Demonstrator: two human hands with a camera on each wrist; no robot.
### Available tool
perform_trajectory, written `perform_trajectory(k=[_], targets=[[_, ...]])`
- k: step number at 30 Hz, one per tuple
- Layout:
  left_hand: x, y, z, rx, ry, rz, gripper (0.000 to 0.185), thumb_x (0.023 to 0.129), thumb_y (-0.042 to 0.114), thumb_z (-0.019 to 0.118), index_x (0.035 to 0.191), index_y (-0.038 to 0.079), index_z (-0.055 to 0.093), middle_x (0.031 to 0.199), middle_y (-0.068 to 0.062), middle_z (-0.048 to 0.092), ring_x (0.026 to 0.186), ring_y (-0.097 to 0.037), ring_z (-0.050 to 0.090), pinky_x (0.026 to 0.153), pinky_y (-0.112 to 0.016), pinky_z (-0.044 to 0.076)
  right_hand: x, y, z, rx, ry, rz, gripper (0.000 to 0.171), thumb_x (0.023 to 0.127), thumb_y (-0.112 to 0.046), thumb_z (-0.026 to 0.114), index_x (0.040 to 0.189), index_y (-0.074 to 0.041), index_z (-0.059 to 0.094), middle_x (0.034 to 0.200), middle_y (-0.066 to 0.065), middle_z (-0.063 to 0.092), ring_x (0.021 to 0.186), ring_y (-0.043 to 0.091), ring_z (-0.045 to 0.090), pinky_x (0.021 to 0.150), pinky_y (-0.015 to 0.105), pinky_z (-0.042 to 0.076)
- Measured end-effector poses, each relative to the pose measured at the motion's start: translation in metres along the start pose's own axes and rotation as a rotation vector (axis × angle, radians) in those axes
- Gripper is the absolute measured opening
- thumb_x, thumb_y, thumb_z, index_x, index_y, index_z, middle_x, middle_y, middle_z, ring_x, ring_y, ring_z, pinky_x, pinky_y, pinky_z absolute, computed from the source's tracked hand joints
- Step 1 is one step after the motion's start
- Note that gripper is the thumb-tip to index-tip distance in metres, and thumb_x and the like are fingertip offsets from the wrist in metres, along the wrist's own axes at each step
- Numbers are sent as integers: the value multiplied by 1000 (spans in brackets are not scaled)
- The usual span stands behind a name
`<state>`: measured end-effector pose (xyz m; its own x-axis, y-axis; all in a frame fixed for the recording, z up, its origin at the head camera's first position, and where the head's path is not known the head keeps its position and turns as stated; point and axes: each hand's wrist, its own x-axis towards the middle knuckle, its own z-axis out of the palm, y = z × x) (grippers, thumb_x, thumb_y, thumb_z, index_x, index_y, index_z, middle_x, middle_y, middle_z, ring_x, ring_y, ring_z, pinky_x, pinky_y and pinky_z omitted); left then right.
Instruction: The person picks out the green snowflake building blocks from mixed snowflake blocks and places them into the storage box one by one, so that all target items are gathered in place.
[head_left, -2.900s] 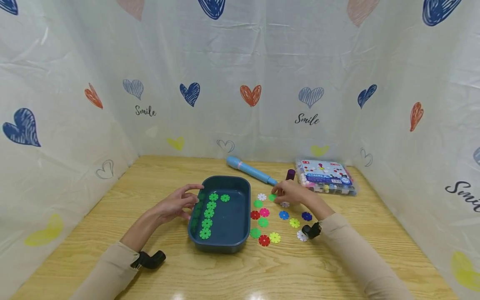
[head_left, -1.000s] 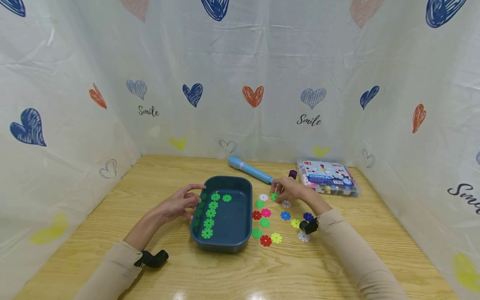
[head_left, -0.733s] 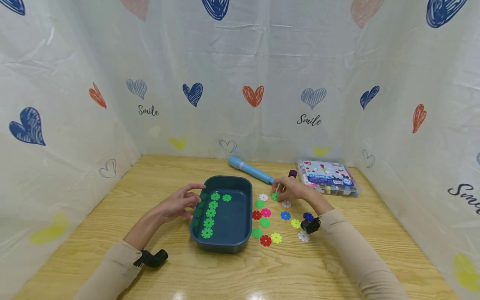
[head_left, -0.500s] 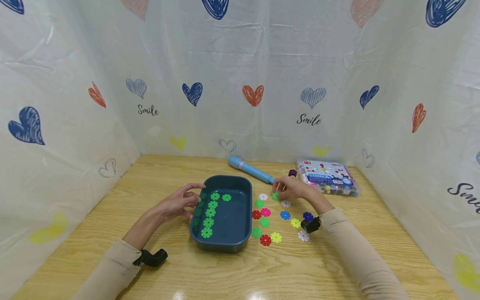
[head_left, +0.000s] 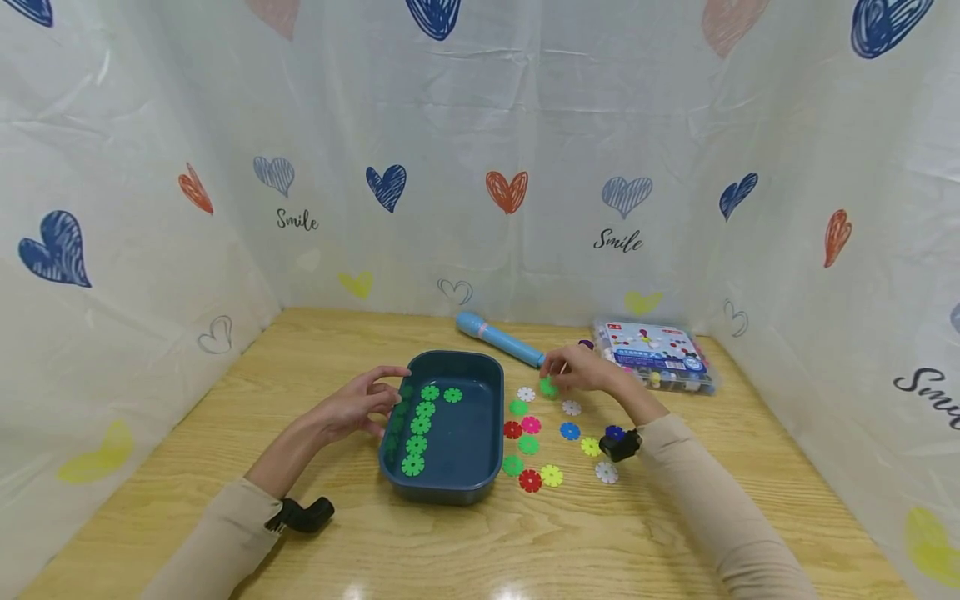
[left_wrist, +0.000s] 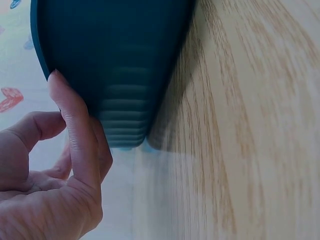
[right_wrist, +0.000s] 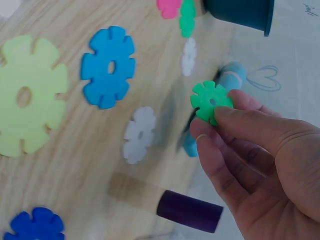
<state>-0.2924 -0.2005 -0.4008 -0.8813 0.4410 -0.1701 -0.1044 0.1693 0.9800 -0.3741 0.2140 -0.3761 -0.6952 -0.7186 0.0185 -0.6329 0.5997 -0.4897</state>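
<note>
My left hand (head_left: 351, 410) holds the near-left side of a dark blue tray (head_left: 467, 437); fingertips lie at its rim, and the left wrist view shows a finger against the rim. Inside the tray, several green snowflake discs (head_left: 421, 425) form a column along the left, with one more to the right. Between thumb and fingers, my right hand (head_left: 583, 369) pinches a green snowflake disc (right_wrist: 205, 96), held above the table. Below and around it lie loose discs: white (head_left: 572, 407), blue (head_left: 570, 431), pink (head_left: 531, 425), red (head_left: 530, 481), yellow (head_left: 552, 476) and green (head_left: 528, 445).
Behind the discs lies a light blue microphone-shaped toy (head_left: 498, 338). A dark purple cylinder (right_wrist: 190, 211) stands near my right hand. At the back right is a clear box of coloured pieces (head_left: 660, 357). A curtain printed with hearts (head_left: 450, 125) surrounds the wooden table (head_left: 360, 333).
My right hand has picked the green disc up from the table and raised it slightly, moving a little away and left. The left hand and tray keep their place.
</note>
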Motion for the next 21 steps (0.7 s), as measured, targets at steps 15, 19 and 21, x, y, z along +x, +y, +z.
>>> perform_trajectory(k=[15, 19, 21], targets=[[1, -1, 0, 12, 3, 3, 56, 99, 14, 54, 150, 12, 30, 100, -6, 55, 80, -15, 59, 57, -27, 57, 10, -45, -35, -69, 33, -2, 20, 96, -3, 57, 110, -3, 72, 99, 15, 74, 76, 21, 70, 67, 32, 57], [1, -2, 0, 10, 2, 3, 57, 99, 14, 55, 150, 12, 29, 99, -5, 55, 80, -15, 59, 57, -27, 57, 15, -57, -41, -93, 36, -12, 21, 96, -3, 57, 110, -7, 73, 101, 15, 74, 82, 29, 71, 71, 30, 58], [1, -2, 0, 4, 2, 1, 57, 99, 14, 55, 150, 12, 30, 99, -5, 55, 79, -14, 59, 57, -27, 57, 19, -64, -44, -100, 28, -12, 22, 96, -2, 57, 110, -8, 73, 101, 13, 74, 82, 29, 71, 72, 31, 58]])
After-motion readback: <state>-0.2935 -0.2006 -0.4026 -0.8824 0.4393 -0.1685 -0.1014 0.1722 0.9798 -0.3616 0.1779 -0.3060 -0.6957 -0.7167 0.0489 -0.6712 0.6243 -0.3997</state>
